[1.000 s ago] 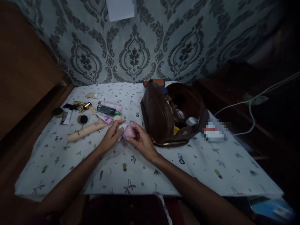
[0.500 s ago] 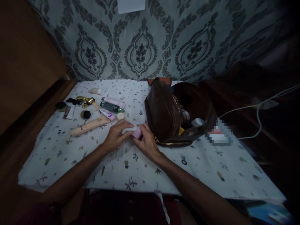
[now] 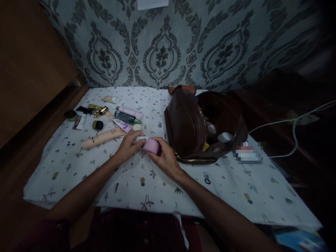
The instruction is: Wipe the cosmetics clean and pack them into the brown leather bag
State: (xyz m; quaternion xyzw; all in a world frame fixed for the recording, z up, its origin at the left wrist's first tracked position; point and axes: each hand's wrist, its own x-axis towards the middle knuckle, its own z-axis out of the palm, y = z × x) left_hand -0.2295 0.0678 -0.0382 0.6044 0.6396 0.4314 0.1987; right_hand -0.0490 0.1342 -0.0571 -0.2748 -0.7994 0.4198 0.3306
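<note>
Above the cloth, just left of the bag, a small round pink cosmetic jar [image 3: 150, 146] is held between my two hands. My right hand [image 3: 165, 155] is wrapped round its right side, thumb below and fingers over the top. The fingers of my left hand [image 3: 130, 146] pinch a white piece [image 3: 141, 139] at the jar's left end, which looks like its lid. Whether this white piece is joined to the pink part or apart from it, I cannot tell. Beyond my left hand lies a small cream-coloured round pot [image 3: 137, 127].
An open brown leather bag [image 3: 185, 124] with several containers inside stands right of my hands. Left lie a long beige tube [image 3: 103, 137], a dark green bottle [image 3: 127, 117], a purple-white tube [image 3: 123, 125], gold lipsticks [image 3: 101, 112] and a dark round jar [image 3: 97, 125]. A white cable [image 3: 288, 119] hangs at right.
The jar has turned, so more of its pink side shows between my hands. My left hand has shifted slightly left along the white piece. The whole view has moved a little.
</note>
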